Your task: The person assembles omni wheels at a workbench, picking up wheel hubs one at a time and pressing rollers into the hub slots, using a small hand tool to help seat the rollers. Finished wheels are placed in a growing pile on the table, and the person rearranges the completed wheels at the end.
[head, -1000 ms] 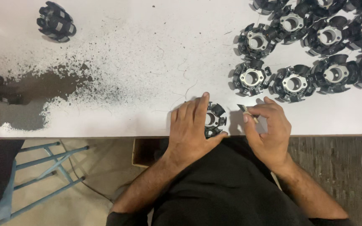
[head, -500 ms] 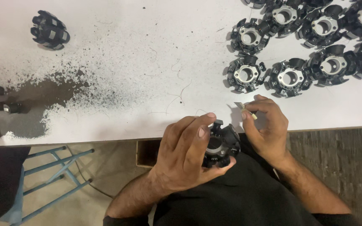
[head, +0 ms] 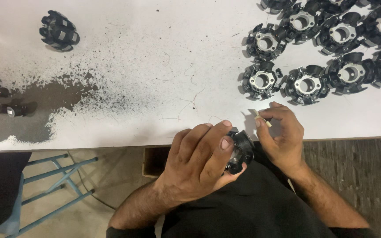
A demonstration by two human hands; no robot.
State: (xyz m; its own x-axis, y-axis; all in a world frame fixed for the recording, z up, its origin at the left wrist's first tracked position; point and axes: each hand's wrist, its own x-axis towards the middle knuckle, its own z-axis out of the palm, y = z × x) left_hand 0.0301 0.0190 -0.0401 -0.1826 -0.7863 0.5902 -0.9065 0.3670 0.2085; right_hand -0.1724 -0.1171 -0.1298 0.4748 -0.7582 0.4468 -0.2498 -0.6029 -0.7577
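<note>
My left hand (head: 199, 161) grips a black round slotted part (head: 240, 152) and holds it just off the near edge of the white table (head: 155, 53), over my lap. My right hand (head: 281, 134) sits right beside it at the table edge, pinching a small pale flat piece (head: 257, 115) between thumb and fingers. The piece's tip pokes out above the fingers. Most of the black part is hidden under my left fingers.
Several similar black parts with metal centres (head: 306, 83) lie grouped at the far right of the table. One black part (head: 59, 33) lies alone at the far left. Dark dust (head: 62, 94) and small dark pieces (head: 9, 109) cover the left side. A blue metal frame (head: 49, 187) stands below.
My left hand lifted the black part off the table and drew it back over the near edge. My right hand stayed at the edge with the small piece.
</note>
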